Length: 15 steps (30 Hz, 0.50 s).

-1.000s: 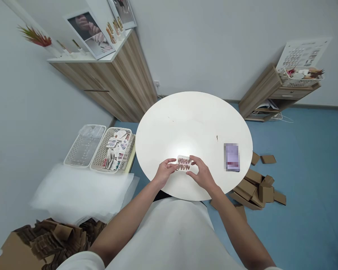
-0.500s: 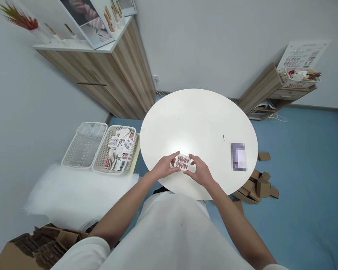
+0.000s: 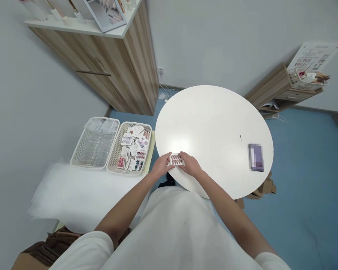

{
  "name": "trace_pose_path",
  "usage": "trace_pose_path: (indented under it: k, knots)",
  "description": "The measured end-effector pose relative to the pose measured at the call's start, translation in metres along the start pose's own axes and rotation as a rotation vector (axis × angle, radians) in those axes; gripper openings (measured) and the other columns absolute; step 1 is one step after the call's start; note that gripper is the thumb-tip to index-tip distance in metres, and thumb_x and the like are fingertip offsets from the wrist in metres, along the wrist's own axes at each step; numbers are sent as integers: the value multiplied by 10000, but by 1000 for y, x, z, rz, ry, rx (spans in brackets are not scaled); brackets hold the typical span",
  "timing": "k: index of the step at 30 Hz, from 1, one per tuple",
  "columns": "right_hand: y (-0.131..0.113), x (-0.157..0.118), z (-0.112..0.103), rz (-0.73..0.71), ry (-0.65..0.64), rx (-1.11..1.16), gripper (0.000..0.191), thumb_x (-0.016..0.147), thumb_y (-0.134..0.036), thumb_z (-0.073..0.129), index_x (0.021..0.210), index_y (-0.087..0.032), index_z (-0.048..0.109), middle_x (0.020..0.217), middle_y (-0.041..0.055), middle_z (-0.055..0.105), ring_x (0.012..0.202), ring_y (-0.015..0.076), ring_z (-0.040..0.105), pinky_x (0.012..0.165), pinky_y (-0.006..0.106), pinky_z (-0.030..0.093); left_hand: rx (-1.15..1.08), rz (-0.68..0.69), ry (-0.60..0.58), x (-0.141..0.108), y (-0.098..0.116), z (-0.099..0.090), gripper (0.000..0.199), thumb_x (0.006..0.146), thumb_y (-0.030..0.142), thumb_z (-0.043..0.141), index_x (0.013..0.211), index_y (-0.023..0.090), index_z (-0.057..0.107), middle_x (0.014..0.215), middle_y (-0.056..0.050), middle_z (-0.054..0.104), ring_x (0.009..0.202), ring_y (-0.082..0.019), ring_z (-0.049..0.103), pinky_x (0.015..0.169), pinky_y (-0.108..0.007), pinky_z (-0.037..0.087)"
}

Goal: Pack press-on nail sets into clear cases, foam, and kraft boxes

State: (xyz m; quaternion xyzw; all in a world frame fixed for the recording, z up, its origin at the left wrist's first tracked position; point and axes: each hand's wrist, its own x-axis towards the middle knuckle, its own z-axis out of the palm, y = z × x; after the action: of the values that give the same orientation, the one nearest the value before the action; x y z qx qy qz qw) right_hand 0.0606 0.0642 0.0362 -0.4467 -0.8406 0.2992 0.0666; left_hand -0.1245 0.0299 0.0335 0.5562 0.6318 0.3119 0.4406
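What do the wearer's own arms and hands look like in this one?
The left hand and right hand are bare, with no gloves. No watch, bracelet or cable shows at either wrist. The left sleeve and right sleeve are white, short and plain, matching the white top. Whether any rings are worn is too small to tell.

Two hands, the left hand (image 3: 161, 165) and the right hand (image 3: 190, 165), share one card of nails (image 3: 176, 159), set in two rows, at the near-left edge of one white tabletop (image 3: 214, 127). One pixelated purple item (image 3: 256, 158) lies by its right edge. Past the left edge stand two baskets, an outer basket (image 3: 79, 152) and an inner basket (image 3: 114, 155); the latter's nail cards (image 3: 126, 140) overlap too much to count.
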Motion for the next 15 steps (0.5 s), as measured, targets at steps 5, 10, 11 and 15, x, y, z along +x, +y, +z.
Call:
trace_pose_path:
  k: [5,10,11,15]
  knots:
    - [-5,17,30,139,-9,-45,593,638,-322,676,1152,-207,405,1095,94,504,934,231,520,722,350,428,164,20,-63,9,-25,-2,612,583,153,656,1171,203,492,806,-39,562,712,-193,539,663,-269,389]
    - [-3,29,44,168,-20,-88,610,593,-318,711,1120,-222,419,1074,83,491,950,240,478,754,368,401,365,-15,-133,13,-31,0,610,670,131,565,1248,173,376,990,-83,515,901,-212,524,758,-290,403]
    - [-2,32,45,168,-17,-85,617,582,-314,718,1115,-219,424,1086,85,478,959,243,469,755,368,403,397,-28,-143,13,-31,1,614,681,126,553,1260,169,351,1031,-90,495,937,-211,512,777,-293,403]
    - [2,40,47,198,-2,-51,679,530,-314,745,1123,-210,429,1125,97,420,992,255,442,748,362,418,463,-52,-160,16,-32,3,612,706,126,529,1275,140,304,1102,-116,443,1019,-222,476,813,-305,402]
